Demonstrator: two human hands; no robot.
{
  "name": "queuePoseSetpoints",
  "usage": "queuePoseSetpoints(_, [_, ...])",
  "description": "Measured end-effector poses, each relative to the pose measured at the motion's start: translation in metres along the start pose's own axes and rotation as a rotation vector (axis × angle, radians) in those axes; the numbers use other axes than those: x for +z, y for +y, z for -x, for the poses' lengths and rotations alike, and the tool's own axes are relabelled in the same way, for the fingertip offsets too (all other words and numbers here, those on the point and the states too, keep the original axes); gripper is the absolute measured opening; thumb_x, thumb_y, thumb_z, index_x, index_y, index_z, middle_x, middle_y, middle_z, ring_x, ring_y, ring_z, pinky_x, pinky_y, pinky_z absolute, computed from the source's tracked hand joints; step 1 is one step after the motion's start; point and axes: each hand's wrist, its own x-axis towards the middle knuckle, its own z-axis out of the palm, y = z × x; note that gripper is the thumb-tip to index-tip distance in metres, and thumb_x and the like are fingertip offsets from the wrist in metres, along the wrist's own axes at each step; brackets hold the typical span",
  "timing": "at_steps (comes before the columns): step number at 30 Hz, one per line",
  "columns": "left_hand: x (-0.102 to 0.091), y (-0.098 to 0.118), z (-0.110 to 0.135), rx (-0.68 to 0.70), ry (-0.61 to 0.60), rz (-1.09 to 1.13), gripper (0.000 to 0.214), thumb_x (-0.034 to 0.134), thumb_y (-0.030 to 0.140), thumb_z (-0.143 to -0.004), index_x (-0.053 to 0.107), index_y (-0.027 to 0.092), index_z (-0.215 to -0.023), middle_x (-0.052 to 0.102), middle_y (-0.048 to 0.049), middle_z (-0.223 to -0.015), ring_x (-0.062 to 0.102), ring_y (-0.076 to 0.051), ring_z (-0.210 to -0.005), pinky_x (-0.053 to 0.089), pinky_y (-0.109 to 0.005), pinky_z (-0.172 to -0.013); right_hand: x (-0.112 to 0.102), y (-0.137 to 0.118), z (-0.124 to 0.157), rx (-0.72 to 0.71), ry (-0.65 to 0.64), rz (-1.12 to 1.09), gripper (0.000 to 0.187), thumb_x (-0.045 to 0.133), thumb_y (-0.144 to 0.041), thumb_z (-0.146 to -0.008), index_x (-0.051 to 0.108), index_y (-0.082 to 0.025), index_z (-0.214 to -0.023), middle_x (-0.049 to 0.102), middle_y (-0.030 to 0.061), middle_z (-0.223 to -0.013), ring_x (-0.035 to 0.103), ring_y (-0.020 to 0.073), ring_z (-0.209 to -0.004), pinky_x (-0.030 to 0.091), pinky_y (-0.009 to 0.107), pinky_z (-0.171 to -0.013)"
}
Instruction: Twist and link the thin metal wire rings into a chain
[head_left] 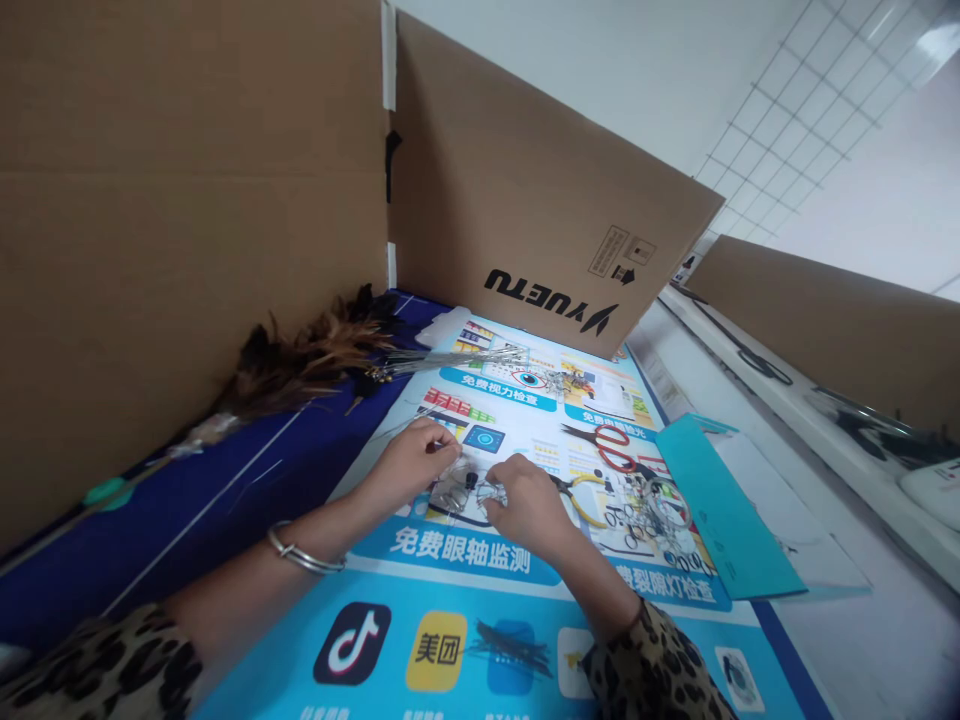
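Note:
My left hand is closed in a pinch on a thin wire, over a printed blue poster that covers the table. My right hand is closed too, gripping a small shiny metal piece between the two hands. A grey, silvery small part lies just below my left fingers. A silver bangle sits on my left wrist. Both sleeves are leopard print.
Yellow-handled pliers and red-handled scissors lie right of my hands, beside a pile of wire rings. A feather duster and a bundle of wires lie at the back left. Cardboard walls surround the table. A teal folder lies right.

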Motion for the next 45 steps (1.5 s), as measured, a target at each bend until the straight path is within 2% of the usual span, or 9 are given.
queuePoseSetpoints(4, [-0.001,-0.001,-0.001,-0.021,-0.039,-0.009,0.015,0.055,0.027,-0.072,0.059,0.019,-0.06,0.054,-0.0001,-0.07,0.052,-0.018,-0.067,0.038,-0.025,-0.059,0.0,0.002,0.001,0.028,-0.036,-0.004,0.025,0.059,-0.026,-0.078,0.059,-0.022,-0.102,0.056,0.0065,-0.101,0.055,0.0212,-0.086,0.037,0.029,-0.07])
queuePoseSetpoints(8, [-0.003,-0.002,-0.001,-0.042,-0.064,0.0,0.018,0.057,0.029,-0.072,0.056,0.019,-0.057,0.054,0.0004,-0.069,0.052,-0.017,-0.065,0.037,-0.025,-0.056,-0.001,0.003,0.001,0.045,-0.052,-0.021,0.025,0.057,-0.021,-0.077,0.057,-0.021,-0.101,0.055,0.0068,-0.1,0.055,0.0213,-0.088,0.037,0.029,-0.07])
queuePoseSetpoints(15, [-0.006,-0.007,-0.004,-0.1,-0.092,0.077,0.023,0.058,0.037,-0.073,0.063,0.017,-0.063,0.057,-0.0007,-0.07,0.054,-0.018,-0.067,0.039,-0.025,-0.058,-0.006,0.008,0.003,0.048,-0.077,-0.109,0.024,0.057,-0.016,-0.076,0.056,-0.021,-0.099,0.055,0.0052,-0.098,0.054,0.0177,-0.086,0.038,0.026,-0.072])
queuePoseSetpoints(20, [-0.008,0.002,0.0,-0.156,-0.145,0.17,0.03,0.059,0.045,-0.073,0.065,0.016,-0.068,0.057,0.0005,-0.061,0.053,-0.017,-0.057,0.037,-0.023,-0.049,-0.004,0.013,0.003,0.05,-0.08,-0.184,0.025,0.058,-0.015,-0.075,0.057,-0.021,-0.099,0.055,0.0045,-0.097,0.054,0.0165,-0.084,0.04,0.026,-0.073])
queuePoseSetpoints(25, [-0.007,0.006,0.0,-0.342,-0.225,0.371,0.03,0.062,0.047,-0.069,0.061,0.017,-0.067,0.052,0.0045,-0.051,0.045,-0.012,-0.046,0.03,-0.02,-0.043,-0.003,0.018,0.005,0.065,-0.06,-0.266,0.033,0.057,-0.012,-0.072,0.056,-0.022,-0.103,0.056,0.0043,-0.098,0.054,0.0162,-0.082,0.042,0.026,-0.071])
queuePoseSetpoints(30, [-0.006,0.011,0.003,-0.438,-0.277,0.427,0.027,0.059,0.044,-0.073,0.056,0.017,-0.068,0.052,0.0048,-0.047,0.036,-0.007,-0.036,0.021,-0.018,-0.037,-0.002,0.021,0.006,0.078,-0.026,-0.357,0.037,0.055,-0.007,-0.066,0.058,-0.022,-0.1,0.057,0.0026,-0.091,0.055,0.0163,-0.08,0.043,0.027,-0.069])
queuePoseSetpoints(36, [-0.006,0.015,0.007,-0.498,-0.303,0.523,0.021,0.056,0.039,-0.077,0.054,0.018,-0.075,0.06,0.0016,-0.058,0.037,-0.007,-0.036,0.019,-0.017,-0.034,0.006,0.033,0.006,0.113,0.055,-0.494,0.038,0.052,-0.005,-0.062,0.062,-0.023,-0.094,0.055,-0.0003,-0.081,0.055,0.0141,-0.072,0.044,0.026,-0.066])
queuePoseSetpoints(41, [-0.006,0.022,0.008,-0.518,-0.344,0.541,0.032,0.056,0.046,-0.08,0.056,0.016,-0.069,0.051,0.0027,-0.046,0.036,-0.007,-0.037,0.021,-0.017,-0.035,0.018,0.045,0.006,0.15,0.116,-0.644,0.034,0.052,-0.007,-0.062,0.064,-0.021,-0.091,0.055,-0.0009,-0.076,0.052,0.0122,-0.065,0.042,0.022,-0.058])
queuePoseSetpoints(45, [-0.007,0.029,0.009,-0.536,-0.308,0.557,0.032,0.057,0.045,-0.08,0.056,0.015,-0.068,0.05,0.0033,-0.044,0.037,-0.007,-0.037,0.022,-0.016,-0.035,0.02,0.048,0.005,0.163,0.123,-0.783,0.029,0.053,-0.01,-0.064,0.063,-0.019,-0.09,0.055,-0.003,-0.068,0.047,0.0093,-0.054,0.037,0.02,-0.05])
